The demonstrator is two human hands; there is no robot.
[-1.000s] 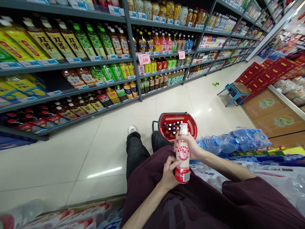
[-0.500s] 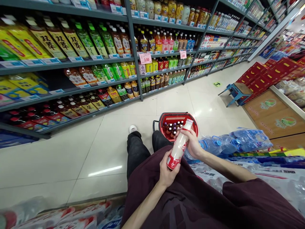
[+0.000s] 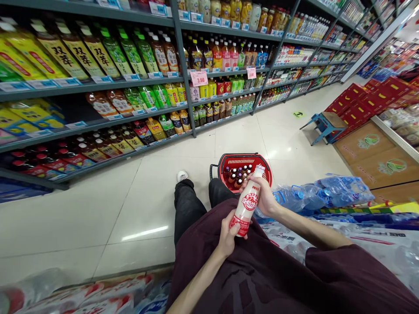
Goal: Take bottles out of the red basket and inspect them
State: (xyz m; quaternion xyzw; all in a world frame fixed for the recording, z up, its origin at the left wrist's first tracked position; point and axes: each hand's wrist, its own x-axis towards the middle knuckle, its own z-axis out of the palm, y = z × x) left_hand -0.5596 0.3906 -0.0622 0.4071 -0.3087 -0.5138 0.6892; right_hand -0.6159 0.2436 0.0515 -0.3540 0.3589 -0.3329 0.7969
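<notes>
A white drink bottle (image 3: 248,203) with red lettering and a red lower band lies tilted between my two hands, its pale cap pointing up and away from me. My left hand (image 3: 228,234) is closed around the base. Near the neck, my right hand (image 3: 266,198) wraps the upper part, fingers behind it. The printed front label faces me. Just beyond the bottle, a red shopping basket (image 3: 267,168) stands on the floor with several dark drink bottles (image 3: 233,178) upright inside; my hands and the bottle hide part of it.
Shelves (image 3: 157,80) packed with drinks run along the far side of the aisle. Wrapped water jugs (image 3: 314,196) lie close on my right. A blue stool (image 3: 327,124) stands by red boxes (image 3: 363,102). Wrapped packs (image 3: 98,298) are at the lower left.
The bottle has been turned about its long axis, so its large red front lettering now faces me. My left hand has shifted slightly at the base; the basket stays in place.
</notes>
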